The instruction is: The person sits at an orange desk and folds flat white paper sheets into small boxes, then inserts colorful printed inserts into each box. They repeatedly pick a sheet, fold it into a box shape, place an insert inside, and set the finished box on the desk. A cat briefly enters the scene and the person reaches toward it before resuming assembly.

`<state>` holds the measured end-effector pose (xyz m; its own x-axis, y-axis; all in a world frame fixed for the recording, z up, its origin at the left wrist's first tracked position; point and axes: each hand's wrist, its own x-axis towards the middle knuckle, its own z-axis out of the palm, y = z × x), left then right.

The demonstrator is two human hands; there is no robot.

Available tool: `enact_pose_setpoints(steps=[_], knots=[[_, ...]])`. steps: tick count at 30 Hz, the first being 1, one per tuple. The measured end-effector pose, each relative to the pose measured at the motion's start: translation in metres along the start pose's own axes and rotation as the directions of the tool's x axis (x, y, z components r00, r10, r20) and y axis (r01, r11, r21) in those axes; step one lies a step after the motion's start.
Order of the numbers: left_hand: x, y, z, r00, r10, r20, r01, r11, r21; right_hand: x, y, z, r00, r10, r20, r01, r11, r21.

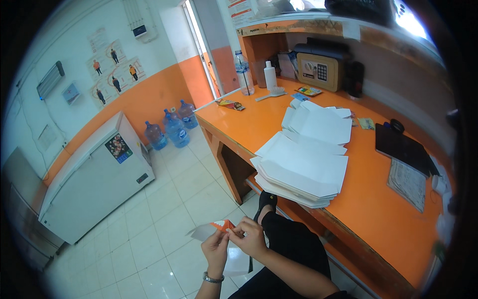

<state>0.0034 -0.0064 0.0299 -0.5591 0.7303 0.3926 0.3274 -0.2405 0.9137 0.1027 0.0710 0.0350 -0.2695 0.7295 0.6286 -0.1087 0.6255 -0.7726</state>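
Note:
Over my lap, at the lower middle, is a cardboard box blank [219, 224] with an orange printed side and a white side. My left hand [215, 250] pinches it near its orange corner, thumb and fingers closed. Closed on the same corner from the other side, my right hand [251, 240] touches fingertips with the left. Part of the blank hangs below and behind my hands, hidden by them. On the desk ahead lies a stack of white cardboard blanks [303, 167] with flaps unfolded, overhanging the front edge; neither hand touches it. Another group of white blanks [318, 122] lies behind it.
The orange desk [368, 169] holds a water bottle [244, 74], a white bottle [270, 75], a hairbrush [272, 93], a safe [318, 71], and a black tablet-like slab [403, 147]. To the left stand a chest freezer [99, 174] and several water jugs [175, 130] on the tiled floor.

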Motion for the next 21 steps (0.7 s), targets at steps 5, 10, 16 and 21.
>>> enact_pose_setpoints(steps=[5, 10, 16, 21], knots=[[0.003, -0.006, 0.006, 0.994, 0.107, -0.037, -0.104, 0.992, 0.076, 0.000, 0.009, -0.001, 0.998, -0.051, -0.032, 0.049, 0.997, -0.052], [0.005, 0.002, 0.005, 0.990, 0.137, -0.026, -0.132, 0.981, 0.141, 0.000, 0.007, 0.000, 0.999, -0.040, -0.028, 0.039, 0.998, -0.051], [-0.008, 0.001, 0.015, 0.983, 0.113, -0.146, -0.093, 0.986, 0.138, 0.000, 0.002, -0.002, 0.984, -0.176, 0.013, 0.176, 0.973, -0.148], [-0.015, -0.001, 0.014, 0.991, 0.067, -0.116, -0.054, 0.993, 0.108, -0.002, 0.001, -0.002, 0.972, -0.221, 0.080, 0.232, 0.956, -0.177]])
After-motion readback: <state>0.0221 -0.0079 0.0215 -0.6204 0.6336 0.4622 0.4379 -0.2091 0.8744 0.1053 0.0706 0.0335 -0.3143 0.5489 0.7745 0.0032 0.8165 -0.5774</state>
